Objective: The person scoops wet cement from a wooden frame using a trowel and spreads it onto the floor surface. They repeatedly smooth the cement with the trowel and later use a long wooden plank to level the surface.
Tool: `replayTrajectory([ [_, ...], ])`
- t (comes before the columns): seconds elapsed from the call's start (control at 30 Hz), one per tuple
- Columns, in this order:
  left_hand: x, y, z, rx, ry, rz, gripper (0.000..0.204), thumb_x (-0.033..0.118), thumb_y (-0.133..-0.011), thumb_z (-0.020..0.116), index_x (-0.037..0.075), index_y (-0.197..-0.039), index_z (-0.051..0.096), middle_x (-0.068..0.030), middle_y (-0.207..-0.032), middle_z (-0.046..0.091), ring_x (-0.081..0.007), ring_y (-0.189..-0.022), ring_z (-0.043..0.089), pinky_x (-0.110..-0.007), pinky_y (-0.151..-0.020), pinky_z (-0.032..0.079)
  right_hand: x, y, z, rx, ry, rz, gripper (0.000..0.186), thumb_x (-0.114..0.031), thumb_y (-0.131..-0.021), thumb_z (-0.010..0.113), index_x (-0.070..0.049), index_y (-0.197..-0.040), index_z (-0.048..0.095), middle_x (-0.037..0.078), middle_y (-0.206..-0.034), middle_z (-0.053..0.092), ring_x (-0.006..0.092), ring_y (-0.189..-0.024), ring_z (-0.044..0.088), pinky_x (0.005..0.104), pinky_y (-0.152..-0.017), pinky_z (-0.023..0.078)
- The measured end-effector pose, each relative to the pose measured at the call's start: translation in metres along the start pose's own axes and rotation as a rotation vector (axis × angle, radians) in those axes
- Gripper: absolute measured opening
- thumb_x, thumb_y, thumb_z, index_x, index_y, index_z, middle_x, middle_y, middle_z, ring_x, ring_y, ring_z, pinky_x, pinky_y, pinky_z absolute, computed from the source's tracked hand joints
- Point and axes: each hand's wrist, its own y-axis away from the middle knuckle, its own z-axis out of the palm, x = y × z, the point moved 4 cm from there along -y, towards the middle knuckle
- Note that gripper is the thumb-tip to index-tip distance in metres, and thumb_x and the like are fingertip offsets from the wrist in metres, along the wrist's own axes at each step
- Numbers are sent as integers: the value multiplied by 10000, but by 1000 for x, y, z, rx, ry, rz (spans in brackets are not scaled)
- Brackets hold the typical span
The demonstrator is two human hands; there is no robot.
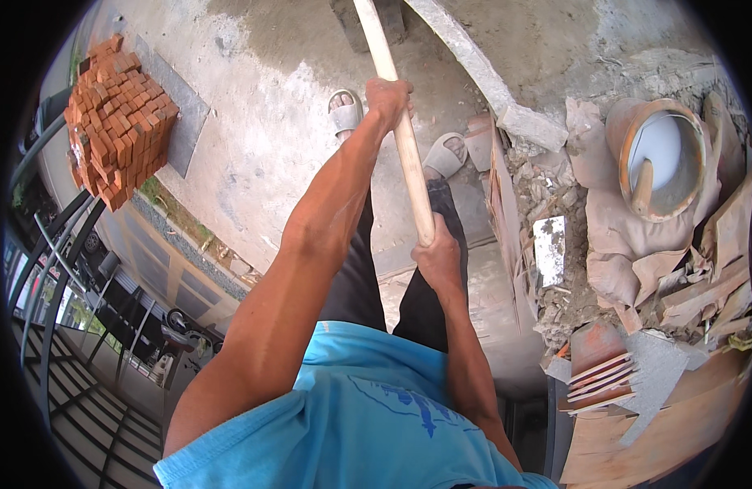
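Both of my hands grip a long, pale wooden tool handle that slants across the middle and leaves the picture at the top. Farther up the shaft, my left hand is wrapped round it, with that arm stretched out. My right hand is closed round the near end, close to my thigh. The tool's head cannot be made out clearly; a dark grey shape lies beside the handle at the top edge. Below the handle are my feet in light sandals on a dusty concrete floor.
A stack of red bricks stands at the left. A curved concrete strip runs at the upper right. Rubble, sacks, a round container and broken boards crowd the right side. Dark metal railings are at lower left.
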Motion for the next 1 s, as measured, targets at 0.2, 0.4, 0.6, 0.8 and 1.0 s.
replayTrajectory([
  [0.2,-7,2,-9,-72,-42,1,128,15,-787,685,-40,-790,570,-104,-639,557,-202,-463,547,-358,-385,480,5,11,25,31,-58,5,407,-33,-729,580,-55,-1134,545,243,-885,628,441,-884,628,450,-766,488],
  [0.4,-32,22,-16,-123,-35,-59,148,27,-791,696,-32,-798,560,-95,-646,551,-188,-467,544,-356,-393,483,11,45,36,91,-24,23,436,-1,-751,568,-45,-1184,541,246,-881,637,453,-883,635,457,-773,497],
  [0.6,-85,79,-53,-249,20,-182,164,28,-769,716,9,-803,557,-67,-652,541,-165,-466,534,-342,-397,476,7,127,61,101,-29,100,491,10,-731,584,-31,-1217,527,270,-879,640,448,-857,647,459,-762,508],
  [0.8,-70,74,-71,-173,107,-114,158,11,-742,698,-7,-810,556,-79,-656,544,-174,-464,532,-341,-380,454,10,107,59,-1,38,48,538,21,-712,595,-39,-1238,496,272,-922,651,474,-905,627,526,-785,495],
  [1.0,-21,11,-64,-110,190,40,140,8,-781,679,-21,-841,556,-79,-690,551,-160,-507,546,-317,-410,483,4,16,50,37,76,-100,494,10,-707,586,-57,-1192,524,280,-896,642,482,-901,613,522,-761,481],
])
